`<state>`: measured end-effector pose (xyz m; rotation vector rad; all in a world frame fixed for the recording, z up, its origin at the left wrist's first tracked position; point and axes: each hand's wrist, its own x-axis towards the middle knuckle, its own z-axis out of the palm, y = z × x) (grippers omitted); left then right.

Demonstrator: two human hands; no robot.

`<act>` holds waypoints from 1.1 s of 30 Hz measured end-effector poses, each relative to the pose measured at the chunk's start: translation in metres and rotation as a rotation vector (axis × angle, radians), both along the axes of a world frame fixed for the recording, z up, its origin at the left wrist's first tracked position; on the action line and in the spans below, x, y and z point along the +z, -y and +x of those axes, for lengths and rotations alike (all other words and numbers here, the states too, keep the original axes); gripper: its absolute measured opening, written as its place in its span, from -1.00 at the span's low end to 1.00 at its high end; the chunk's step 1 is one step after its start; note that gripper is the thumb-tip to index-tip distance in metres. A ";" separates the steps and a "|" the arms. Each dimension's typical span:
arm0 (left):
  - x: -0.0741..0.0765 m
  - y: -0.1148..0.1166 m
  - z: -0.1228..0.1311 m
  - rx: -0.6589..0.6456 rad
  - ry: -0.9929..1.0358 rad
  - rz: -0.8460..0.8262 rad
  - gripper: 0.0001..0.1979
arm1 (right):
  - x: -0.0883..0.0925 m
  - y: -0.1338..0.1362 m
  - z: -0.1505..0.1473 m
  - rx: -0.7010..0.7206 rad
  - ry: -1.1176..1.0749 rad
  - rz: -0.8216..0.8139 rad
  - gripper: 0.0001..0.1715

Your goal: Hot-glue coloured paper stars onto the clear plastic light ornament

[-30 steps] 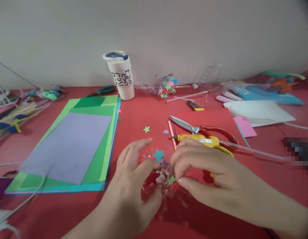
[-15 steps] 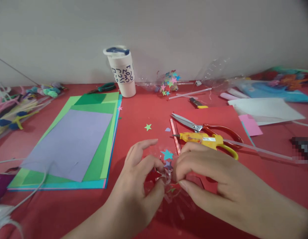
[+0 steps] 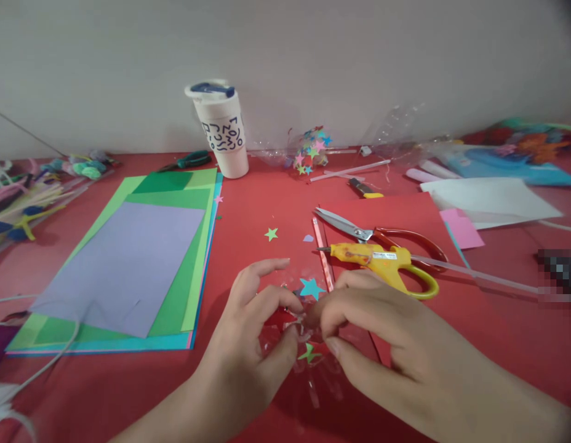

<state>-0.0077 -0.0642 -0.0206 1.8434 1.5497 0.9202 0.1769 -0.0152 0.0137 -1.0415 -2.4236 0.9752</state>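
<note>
Low over the table, my left hand (image 3: 253,344) pinches a crinkled clear plastic piece (image 3: 313,384) between thumb and forefinger. My right hand (image 3: 382,344) is closed on the same plastic from the other side; its fingertips partly hide what they grip. A blue paper star (image 3: 312,288) shows just above the fingers, and a green paper star (image 3: 309,353) shows below them. Beyond my right knuckles lies a yellow hot glue gun (image 3: 382,258), with red-handled scissors (image 3: 354,229) behind it. A pink patterned strip (image 3: 322,252) is beside its nozzle.
Stacked coloured paper (image 3: 128,264) covers the left side. A white lidded cup (image 3: 225,135) stands at the back, near a cluster of paper stars (image 3: 313,147) and a box cutter (image 3: 365,187). A loose green star (image 3: 271,234) and a white cable (image 3: 59,366) lie on the red table.
My right fingers have shifted slightly left, closer to the left hand, covering a purple star that showed before. The green star below now shows more fully. The view has moved slightly.
</note>
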 end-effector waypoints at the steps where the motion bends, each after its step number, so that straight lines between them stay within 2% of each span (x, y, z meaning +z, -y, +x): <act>1: 0.000 0.000 0.000 -0.009 -0.007 0.010 -0.73 | 0.000 0.000 0.000 0.011 0.008 -0.018 -0.76; 6: -0.001 0.000 -0.001 -0.041 -0.063 0.043 -0.80 | -0.001 -0.002 0.002 0.008 0.005 -0.036 -0.78; 13: -0.002 0.000 -0.001 -0.074 -0.091 0.094 -0.81 | 0.001 -0.002 0.000 0.001 -0.001 0.031 -0.79; 17: -0.001 0.000 0.000 -0.076 -0.029 0.019 -0.82 | 0.002 -0.005 -0.003 -0.077 -0.117 0.116 -0.79; 20: -0.001 0.000 0.000 -0.064 0.012 -0.033 -0.79 | 0.000 -0.006 -0.005 -0.150 -0.151 0.073 -0.79; 24: -0.001 -0.001 0.001 -0.057 0.031 -0.046 -0.77 | -0.004 -0.004 -0.009 -0.148 -0.137 0.008 -0.79; 33: 0.002 0.002 0.000 -0.067 0.135 -0.123 -0.82 | -0.009 -0.002 -0.011 -0.167 -0.079 0.104 -0.79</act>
